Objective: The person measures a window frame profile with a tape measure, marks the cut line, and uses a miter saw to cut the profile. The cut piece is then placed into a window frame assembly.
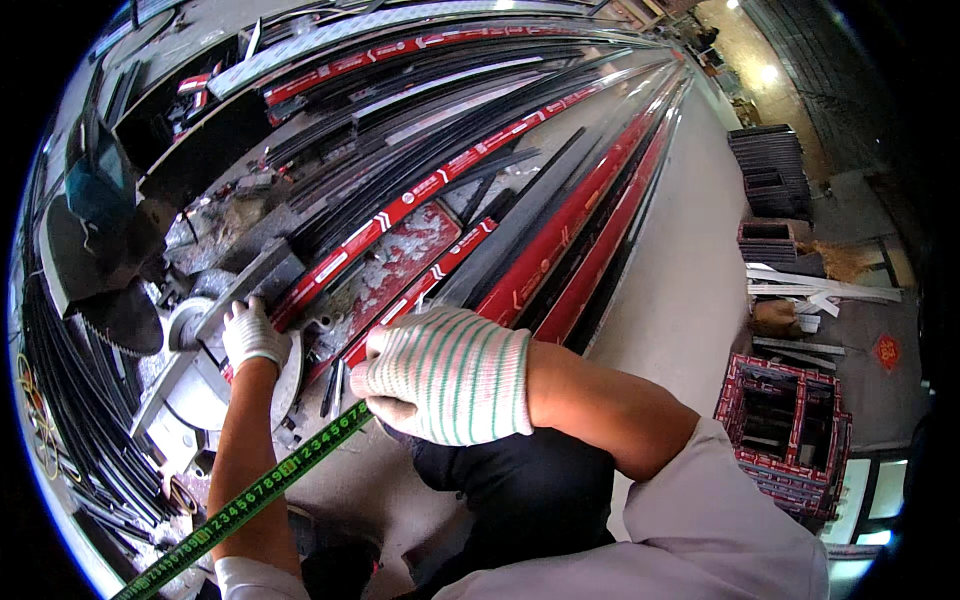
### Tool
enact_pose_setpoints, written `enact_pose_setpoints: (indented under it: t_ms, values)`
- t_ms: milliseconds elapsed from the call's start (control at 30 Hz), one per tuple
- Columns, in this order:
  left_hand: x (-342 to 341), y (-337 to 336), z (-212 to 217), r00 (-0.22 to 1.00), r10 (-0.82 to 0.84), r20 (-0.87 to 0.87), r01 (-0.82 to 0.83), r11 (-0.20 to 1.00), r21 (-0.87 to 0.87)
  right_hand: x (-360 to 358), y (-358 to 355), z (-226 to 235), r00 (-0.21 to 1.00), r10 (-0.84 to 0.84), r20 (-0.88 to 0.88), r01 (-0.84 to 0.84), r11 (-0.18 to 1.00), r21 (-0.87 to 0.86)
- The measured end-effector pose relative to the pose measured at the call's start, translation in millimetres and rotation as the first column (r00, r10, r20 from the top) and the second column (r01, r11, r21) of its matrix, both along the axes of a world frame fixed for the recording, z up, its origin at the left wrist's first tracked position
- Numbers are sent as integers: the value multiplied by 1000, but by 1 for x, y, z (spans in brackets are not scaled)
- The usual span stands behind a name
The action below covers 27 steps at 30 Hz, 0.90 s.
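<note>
My left hand [254,337], in a white knit glove, rests on a long red-wrapped profile [340,262] beside the fence of a cut-off saw [200,375]; its fingers seem to grip the bar, partly hidden. In a glove with green and pink stripes, my right hand [450,378] is closed around a tape measure. The green tape blade [265,487] runs from that hand down to the lower left, passing over my left forearm. Whether the tape's case is inside my fist cannot be seen. The toothed saw blade [125,322] stands left of my left hand.
Long red and dark profiles [560,240] stretch away ahead. Black rods [75,400] lie at the left. At the right stand a stack of red-wrapped frames [780,425], dark stacked pieces [768,180] and white strips [820,288]. Metal shavings [405,250] cover a red surface.
</note>
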<state>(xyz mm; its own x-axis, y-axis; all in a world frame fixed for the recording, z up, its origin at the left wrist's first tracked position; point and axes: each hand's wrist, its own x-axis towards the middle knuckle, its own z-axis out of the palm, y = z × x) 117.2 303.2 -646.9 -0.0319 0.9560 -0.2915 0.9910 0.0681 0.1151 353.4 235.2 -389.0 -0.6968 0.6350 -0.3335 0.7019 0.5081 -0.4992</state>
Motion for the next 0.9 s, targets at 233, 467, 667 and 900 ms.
enact_pose_setpoints:
  t_ms: [233, 467, 667, 900]
  values:
    - [9, -3, 20, 995, 39, 95, -34, 998, -54, 3, -5, -7, 996, -26, -80, 34, 995, 96]
    - [-17, -11, 12, 980, -136, 146, 136, 991, 7, -8, 2, -2, 1000, -8, -12, 8, 1000, 12]
    - [-70, -27, 27, 985, -145, 97, 148, 989, -23, -15, -3, -6, 999, -48, -5, 49, 997, 55]
    - [-183, -82, 38, 991, -134, 4, 134, 991, 15, -16, -11, -9, 992, -32, -122, 51, 986, 156]
